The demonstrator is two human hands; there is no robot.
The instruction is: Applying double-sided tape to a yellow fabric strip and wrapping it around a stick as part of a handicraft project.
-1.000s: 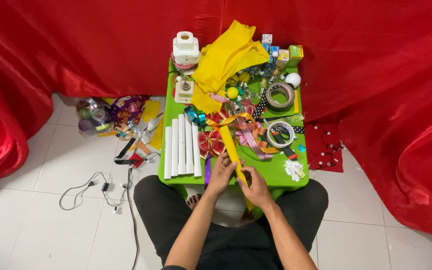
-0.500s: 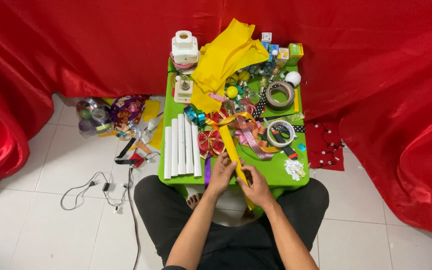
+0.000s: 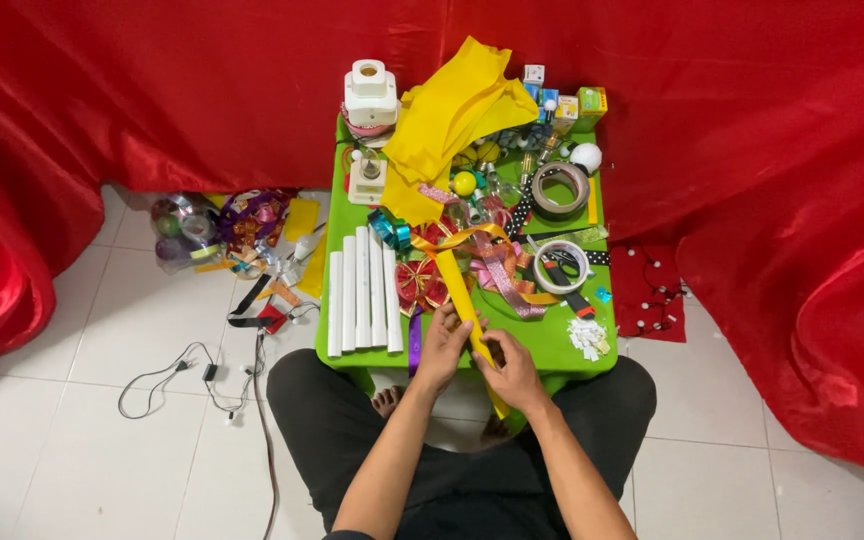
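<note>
Our left hand (image 3: 444,345) was closed on the long yellow strip (image 3: 462,292), fingers curled over its left edge near the front of the tabletop (image 3: 552,345). Our right hand (image 3: 514,372) pinched the same strip lower down, where its near end ran past the table edge toward our lap. Set against the views from a second and half a second before, almost nothing had shifted: both hands sat in the same spots on the strip, and it lay along the same slant. We judged this to be a held grip, the strip being steadied or creased, not moved.

The strip ran away from us up the middle of the green tabletop, its far end lost among a tangle of ribbons (image 3: 500,270) in pink, gold and orange. Just left of the strip lay two red, fan-like ornaments (image 3: 422,285), and beyond them four white tubes (image 3: 363,290) lay side by side. To the right sat a white tape roll (image 3: 560,266), with a larger grey tape roll (image 3: 560,190) farther back. A heap of yellow fabric (image 3: 452,125) covered the far middle, beside a white plastic holder (image 3: 370,95) and some small boxes (image 3: 564,103).

Red cloth (image 3: 152,90) hung all around. On the tiled floor to the left lay more trimmings (image 3: 237,225) and a thin cable (image 3: 187,372).
</note>
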